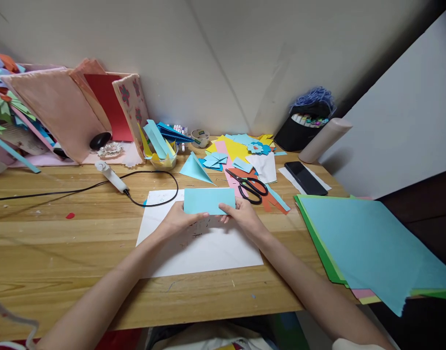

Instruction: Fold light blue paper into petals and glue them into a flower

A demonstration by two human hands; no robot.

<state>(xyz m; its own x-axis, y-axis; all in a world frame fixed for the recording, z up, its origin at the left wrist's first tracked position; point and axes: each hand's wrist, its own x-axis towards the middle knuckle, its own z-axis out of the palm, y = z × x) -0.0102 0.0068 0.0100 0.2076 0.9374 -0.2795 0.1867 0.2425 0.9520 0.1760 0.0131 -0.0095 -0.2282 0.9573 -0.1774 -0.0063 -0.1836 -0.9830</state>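
Below a plain pale grey wall (240,63), a light-brown wooden table (80,257) bears a flat white paper sheet (208,253), over which left hand (179,216) and right hand (243,216) pinch opposite ends of a light-blue rectangular paper (206,198).

A light-blue paper rectangle (207,197), wider than it is tall, spans the gap between a person's two hands, its plain face flat and its edges straight. Its left end sits in the left hand (179,217), whose thumb runs along the lower edge; the right hand (243,217) grips the other end, thumb across the face near the lower corner. The upper edge stands clear of both thumbs.
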